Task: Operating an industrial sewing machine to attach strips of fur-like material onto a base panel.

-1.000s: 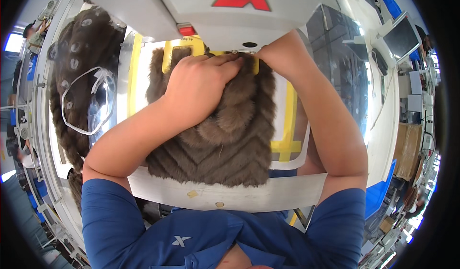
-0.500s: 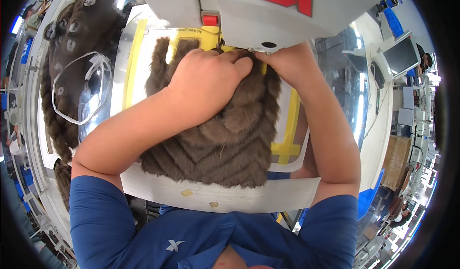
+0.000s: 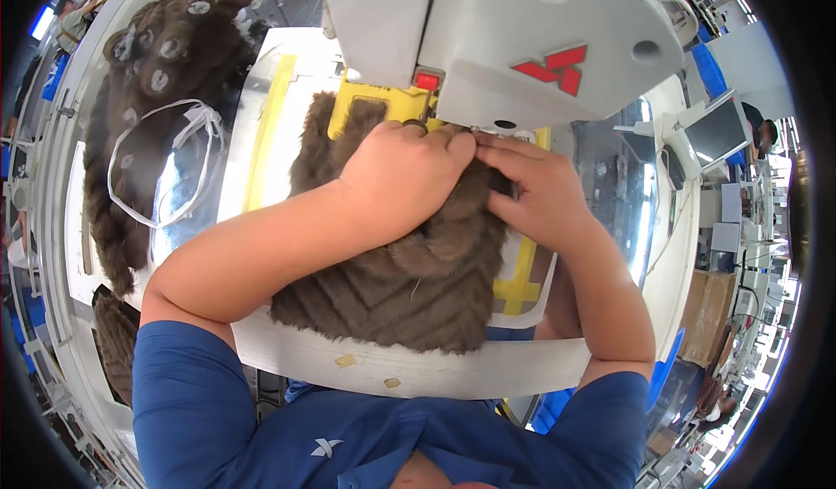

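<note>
A brown fur piece (image 3: 401, 302) with a chevron pattern lies in front of a white sewing machine (image 3: 488, 45), its far edge bunched below the machine head. My left hand (image 3: 405, 180) presses on this fur beside the needle area, its fingers curled and closed on it. Right of it, my right hand (image 3: 549, 193) grips the fur's far right edge, with fingers reaching toward my left fingertips and the thumb lower down. The fingertips of both hands are partly hidden in fur and close under the machine head. A yellow plate (image 3: 396, 101) surrounds the needle area.
More brown fur (image 3: 174, 62) with pale round spots is heaped at the left, near a loop of white cord (image 3: 113, 175). Yellow tape (image 3: 270, 132) marks the white work surface (image 3: 305, 350). A monitor (image 3: 714, 128) and a cardboard box (image 3: 707, 319) stand at the right.
The whole view has shifted, so the machine appears lower and farther right. My right hand has turned, its fingers now nearer my left hand and its thumb showing apart on the fur.
</note>
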`<state>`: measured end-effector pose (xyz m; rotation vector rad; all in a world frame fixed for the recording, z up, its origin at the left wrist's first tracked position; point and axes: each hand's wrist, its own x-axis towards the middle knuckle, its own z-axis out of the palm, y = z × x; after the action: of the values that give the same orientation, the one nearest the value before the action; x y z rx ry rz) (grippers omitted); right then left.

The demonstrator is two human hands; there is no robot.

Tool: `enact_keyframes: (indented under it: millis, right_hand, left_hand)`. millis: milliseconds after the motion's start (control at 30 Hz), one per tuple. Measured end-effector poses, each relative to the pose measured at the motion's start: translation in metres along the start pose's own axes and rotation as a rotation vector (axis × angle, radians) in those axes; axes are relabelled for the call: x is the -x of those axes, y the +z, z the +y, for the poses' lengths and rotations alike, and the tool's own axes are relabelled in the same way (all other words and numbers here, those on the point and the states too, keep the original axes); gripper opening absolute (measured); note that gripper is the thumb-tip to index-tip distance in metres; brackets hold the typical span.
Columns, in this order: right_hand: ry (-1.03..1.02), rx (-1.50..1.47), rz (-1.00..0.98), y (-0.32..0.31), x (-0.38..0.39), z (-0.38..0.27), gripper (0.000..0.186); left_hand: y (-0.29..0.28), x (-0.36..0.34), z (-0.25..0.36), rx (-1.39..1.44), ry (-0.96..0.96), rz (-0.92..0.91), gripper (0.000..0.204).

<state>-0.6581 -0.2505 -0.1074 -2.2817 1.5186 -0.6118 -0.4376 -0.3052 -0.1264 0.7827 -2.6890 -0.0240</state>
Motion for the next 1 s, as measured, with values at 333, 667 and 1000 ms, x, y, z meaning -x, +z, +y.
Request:
enact_keyframes:
  millis: [333,667,1000]
  right_hand:
    - [-0.064,0.31,0.056,0.014,-0.002,-0.002,0.04]
    - [-0.12,0.234,0.169,0.022,0.0,-0.003,0.044]
    - [-0.06,0.312,0.073,0.022,-0.002,-0.01,0.036]
  left_hand:
    - [-0.003,-0.001,-0.001,0.036,0.002,0.012,0.02]
    - [-0.004,-0.002,-0.002,0.066,-0.014,-0.012,0.024]
    - [-0.002,-0.003,-0.007,0.124,0.016,0.019,0.018]
